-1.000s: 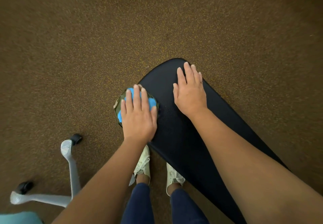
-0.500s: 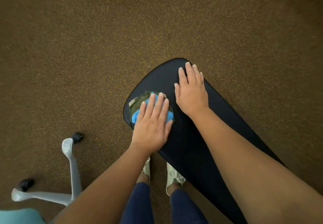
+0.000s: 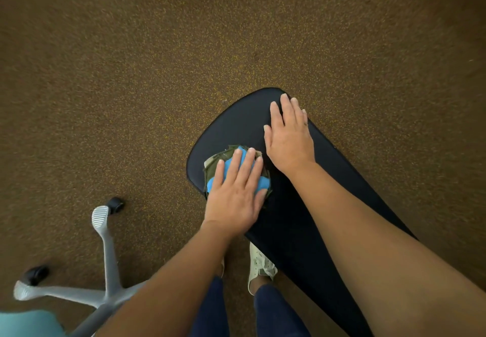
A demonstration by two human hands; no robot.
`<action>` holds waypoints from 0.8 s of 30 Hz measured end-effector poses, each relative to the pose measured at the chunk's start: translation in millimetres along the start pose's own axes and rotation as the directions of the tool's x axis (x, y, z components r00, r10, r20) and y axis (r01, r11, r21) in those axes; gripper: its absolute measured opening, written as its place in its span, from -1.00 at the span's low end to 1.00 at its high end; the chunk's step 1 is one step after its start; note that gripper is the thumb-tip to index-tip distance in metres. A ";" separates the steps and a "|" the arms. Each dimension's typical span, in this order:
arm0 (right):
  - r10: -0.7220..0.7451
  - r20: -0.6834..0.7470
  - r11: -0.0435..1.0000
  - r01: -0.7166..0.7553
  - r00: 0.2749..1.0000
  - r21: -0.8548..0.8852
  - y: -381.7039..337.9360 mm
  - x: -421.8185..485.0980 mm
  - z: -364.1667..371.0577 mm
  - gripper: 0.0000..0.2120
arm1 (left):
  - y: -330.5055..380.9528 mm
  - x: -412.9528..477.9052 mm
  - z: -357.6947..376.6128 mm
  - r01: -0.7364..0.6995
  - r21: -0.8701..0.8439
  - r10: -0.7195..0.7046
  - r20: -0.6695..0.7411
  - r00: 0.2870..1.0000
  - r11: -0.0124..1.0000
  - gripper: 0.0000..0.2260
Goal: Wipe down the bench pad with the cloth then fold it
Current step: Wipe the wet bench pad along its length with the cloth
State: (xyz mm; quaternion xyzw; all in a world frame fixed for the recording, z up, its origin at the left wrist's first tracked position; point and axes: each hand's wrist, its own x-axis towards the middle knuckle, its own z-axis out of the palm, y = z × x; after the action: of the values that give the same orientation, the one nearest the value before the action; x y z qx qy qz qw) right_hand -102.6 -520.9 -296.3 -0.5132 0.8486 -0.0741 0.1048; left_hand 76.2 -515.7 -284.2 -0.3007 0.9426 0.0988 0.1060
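Bench pad (image 3: 294, 218) mid-wipe: left hand (image 3: 234, 194) flat, pressing cloth (image 3: 218, 163) beside flat, bracing right hand (image 3: 289, 136); further strokes, then folding, likely remain.

A long black padded bench pad (image 3: 302, 221) runs from lower right toward the middle, above the speckled brown carpet (image 3: 131, 86). On its left part lies a bunched green-and-blue cloth (image 3: 214, 164) under the left hand (image 3: 234, 194); the right hand (image 3: 289, 136) rests flat just beyond (nearer the rounded end). A grey wheeled chair base (image 3: 105, 278) stands left; pale shoes (image 3: 259, 265) seemingly sit under the pad's edge.

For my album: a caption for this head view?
Left hand presses a cloth on the black pad; right hand rests flat beside it.
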 end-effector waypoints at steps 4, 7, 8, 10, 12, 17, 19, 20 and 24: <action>0.008 0.003 1.000 -0.008 1.000 0.007 -2.0 0.7 0.5 -0.50 | -11.3 34.7 -4.0 0.176 -0.020 -0.177 -0.059 0.982 0.984 -0.44; 0.007 0.003 1.000 -0.007 1.000 0.001 -1.2 0.2 0.7 -0.50 | 10.0 43.2 -3.2 0.343 -0.072 -0.347 -0.057 0.936 0.937 -0.45; 0.003 -0.002 1.000 -0.003 1.000 0.003 -0.7 0.2 0.2 -0.50 | 15.7 36.2 -1.1 0.327 -0.066 -0.331 -0.052 0.942 0.943 -0.45; -0.002 -0.009 1.000 0.002 1.000 0.007 0.5 -0.8 0.7 -0.51 | 18.6 13.2 2.5 0.222 -0.040 -0.223 -0.029 0.974 0.974 -0.45; -0.003 -0.021 1.000 0.003 1.000 0.015 0.6 -0.8 0.6 -0.51 | 7.6 -3.9 2.4 0.145 -0.024 -0.146 -0.020 0.989 0.989 -0.46; -0.017 -0.018 1.000 0.017 1.000 0.020 1.9 -0.1 -0.2 -0.51 | -28.5 22.6 -1.0 0.338 -0.066 -0.343 -0.079 0.936 0.939 -0.47; -0.018 -0.020 0.999 0.019 1.000 0.026 3.3 -1.0 -0.1 -0.51 | -26.2 32.2 -2.3 0.464 -0.137 -0.477 -0.078 0.876 0.875 -0.47; -0.018 -0.021 0.999 0.019 1.000 0.029 3.7 -1.6 0.3 -0.51 | -19.2 30.4 -1.3 0.493 -0.146 -0.508 -0.081 0.858 0.857 -0.47; -0.011 -0.041 0.999 0.013 0.999 0.043 2.2 -2.3 0.9 -0.52 | 13.0 -8.9 8.9 0.371 -0.092 -0.376 -0.058 0.925 0.924 -0.47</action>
State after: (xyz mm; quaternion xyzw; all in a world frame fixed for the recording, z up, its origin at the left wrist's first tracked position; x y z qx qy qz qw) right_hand -103.2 -517.9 -297.4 -0.5142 0.8457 -0.1034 0.0982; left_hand 76.8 -498.2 -288.8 -0.4822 0.8667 0.1029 0.0759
